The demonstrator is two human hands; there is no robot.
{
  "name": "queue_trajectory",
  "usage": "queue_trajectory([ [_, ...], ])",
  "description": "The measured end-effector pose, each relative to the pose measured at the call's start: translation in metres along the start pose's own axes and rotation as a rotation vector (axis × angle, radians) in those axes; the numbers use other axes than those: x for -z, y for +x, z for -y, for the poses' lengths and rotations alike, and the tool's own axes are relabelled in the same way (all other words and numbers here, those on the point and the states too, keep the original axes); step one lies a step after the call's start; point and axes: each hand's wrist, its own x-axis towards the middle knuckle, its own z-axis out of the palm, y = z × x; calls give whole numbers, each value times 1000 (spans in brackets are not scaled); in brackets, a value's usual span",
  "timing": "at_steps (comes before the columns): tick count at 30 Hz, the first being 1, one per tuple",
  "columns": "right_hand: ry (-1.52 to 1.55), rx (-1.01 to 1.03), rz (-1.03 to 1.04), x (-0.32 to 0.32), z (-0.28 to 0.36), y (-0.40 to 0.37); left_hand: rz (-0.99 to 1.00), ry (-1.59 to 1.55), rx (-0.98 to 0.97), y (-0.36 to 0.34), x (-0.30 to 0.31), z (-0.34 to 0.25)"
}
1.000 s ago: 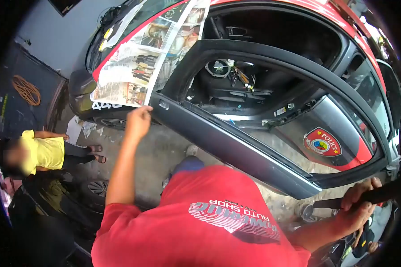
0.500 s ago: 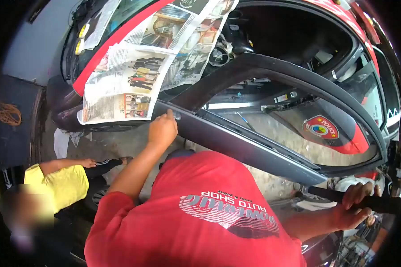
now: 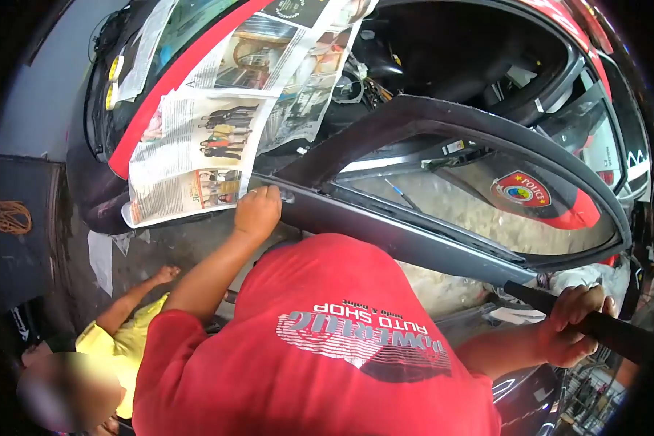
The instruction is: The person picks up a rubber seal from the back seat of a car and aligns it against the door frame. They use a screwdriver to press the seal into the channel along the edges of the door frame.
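My left hand (image 3: 258,213) is closed, with its fingers pressed at the upper left edge of a dark grey car door (image 3: 385,236). Whatever those fingers may hold is hidden. Beside it hangs the lower edge of a newspaper sheet (image 3: 171,156) that covers part of the red car body. On the right, my right hand (image 3: 575,325) is wrapped round a thick black bar (image 3: 621,336), which slants down to the right from near the door's lower corner. The door has an open window frame (image 3: 443,109) standing above its panel.
A red car (image 3: 189,69) with an open dark interior is beyond the door. A police badge (image 3: 521,190) shows through the window opening. At lower left is another person in a yellow shirt (image 3: 127,356). A coiled orange cord (image 3: 9,216) lies at far left.
My view has shifted slightly. My left hand has moved a little left along the door edge. The person in yellow has moved lower, closer to my left arm. My right hand keeps hold of the bar.
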Motion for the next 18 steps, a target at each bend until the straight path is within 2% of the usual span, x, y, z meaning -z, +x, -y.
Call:
queue_trajectory([
  [3, -21, 40, 105, -6, -8, 6, -72, -39, 12, -4, -13, 1],
  [7, -69, 47, 59, -9, -10, 7, -53, -138, 43, -7, -10, 4],
  [9, 6, 31, 104, -15, -11, 12, -37, -357, 97, -10, -6, 7],
  [10, 3, 29, 103, -17, -11, 13, -35, -360, 95, -11, 2, 6],
  [12, 57, 9, 112, -20, -12, 15, 189, -542, 24, -10, 28, 6],
  [15, 67, 1, 147, -25, -14, 19, 226, -636, 77, -13, 47, 9],
  [16, 66, 0, 146, -25, -14, 17, 227, -637, 76, -13, 51, 12],
  [18, -16, 36, -25, -23, -16, 10, 165, -584, 181, -12, 55, 20],
])
